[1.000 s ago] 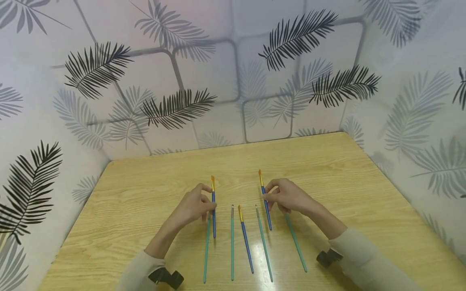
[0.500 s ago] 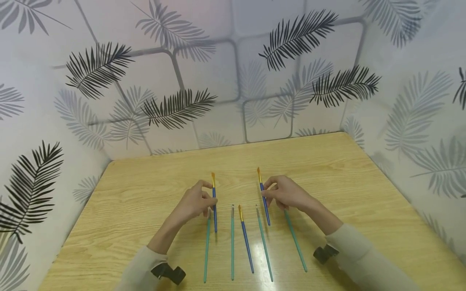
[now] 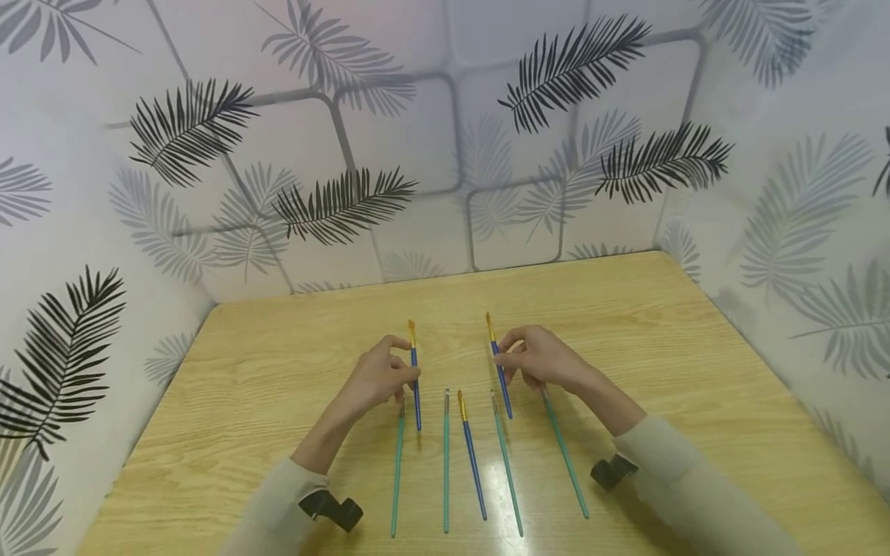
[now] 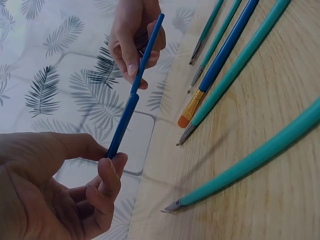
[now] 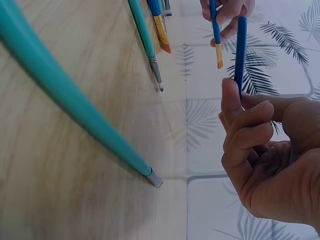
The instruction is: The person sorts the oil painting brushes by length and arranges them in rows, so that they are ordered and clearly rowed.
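We see two blue brushes held apart, their orange tips pointing away from us: the left blue brush [image 3: 416,397] in the left hand [image 3: 378,377], the right blue brush [image 3: 504,385] in the right hand [image 3: 545,357]. On each hand, the fingers pinch the handle against the thumb, and both wrist views show the brushes clear of the wood. Compared with a second ago, both hands and their brushes sit farther from us, toward the wall, and nearer each other. The five brushes lying between and below them keep their places: the outer left green brush [image 3: 397,471], the inner left green brush [image 3: 446,463], the middle blue brush [image 3: 473,463], the inner right green brush [image 3: 507,463] and the outer right green brush [image 3: 566,455].

Under them we have a pale wood-grain counter [image 3: 278,363] with a bright patch of glare near its front. Pale sleeves [image 3: 670,455] cover the arms, with black wrist mounts [image 3: 330,510] by the cuffs. Behind stands a pale wall [image 3: 396,139], printed with black and grey fronds and rounded grey outlines.
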`<state>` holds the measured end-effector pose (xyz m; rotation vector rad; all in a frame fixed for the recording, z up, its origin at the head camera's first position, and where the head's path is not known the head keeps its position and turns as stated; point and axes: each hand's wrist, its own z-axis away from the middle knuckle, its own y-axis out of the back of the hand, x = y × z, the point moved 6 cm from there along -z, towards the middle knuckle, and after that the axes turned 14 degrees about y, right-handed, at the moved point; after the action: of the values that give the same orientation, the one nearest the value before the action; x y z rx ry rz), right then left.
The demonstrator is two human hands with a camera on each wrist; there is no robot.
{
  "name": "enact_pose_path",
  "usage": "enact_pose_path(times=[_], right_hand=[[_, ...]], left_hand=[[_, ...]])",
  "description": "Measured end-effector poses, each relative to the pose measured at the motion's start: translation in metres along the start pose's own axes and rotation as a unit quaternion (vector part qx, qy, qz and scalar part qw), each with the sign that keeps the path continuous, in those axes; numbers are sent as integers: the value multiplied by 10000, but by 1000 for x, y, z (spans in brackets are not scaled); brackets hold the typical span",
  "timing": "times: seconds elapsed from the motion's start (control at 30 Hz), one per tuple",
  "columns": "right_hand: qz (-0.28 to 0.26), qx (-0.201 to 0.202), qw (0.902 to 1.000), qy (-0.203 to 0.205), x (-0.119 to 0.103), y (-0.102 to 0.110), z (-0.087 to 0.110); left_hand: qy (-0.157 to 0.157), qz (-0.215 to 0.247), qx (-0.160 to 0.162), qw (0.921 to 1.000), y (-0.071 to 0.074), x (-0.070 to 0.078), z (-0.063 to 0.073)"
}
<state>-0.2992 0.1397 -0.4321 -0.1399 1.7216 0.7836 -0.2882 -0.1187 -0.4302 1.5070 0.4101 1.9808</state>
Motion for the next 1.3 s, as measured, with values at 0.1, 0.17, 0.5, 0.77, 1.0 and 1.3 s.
enact_pose_path(times=[0.1,0.17,0.5,0.77,1.0,1.3], right_hand=[[55,1,10000,-22,0,1,-2],[84,23,9999,-49,0,1,-4],[135,98,9997,-188,0,3,-15],[48,-11,9999,-87,-3,-1,-25],[-29,-11,9999,-154,-6,-5,-28],[10,25,9997,-229,-1,-8,-35]], left_hand=[[34,1,35,10000,0,1,-1],[35,27,55,10000,0,1,-2],[59,50,165,9998,2,-3,-11],[67,126,157,9998,1,-4,-15],[53,97,209,9997,2,-5,-15],[134,110,290,9994,6,-5,-16]])
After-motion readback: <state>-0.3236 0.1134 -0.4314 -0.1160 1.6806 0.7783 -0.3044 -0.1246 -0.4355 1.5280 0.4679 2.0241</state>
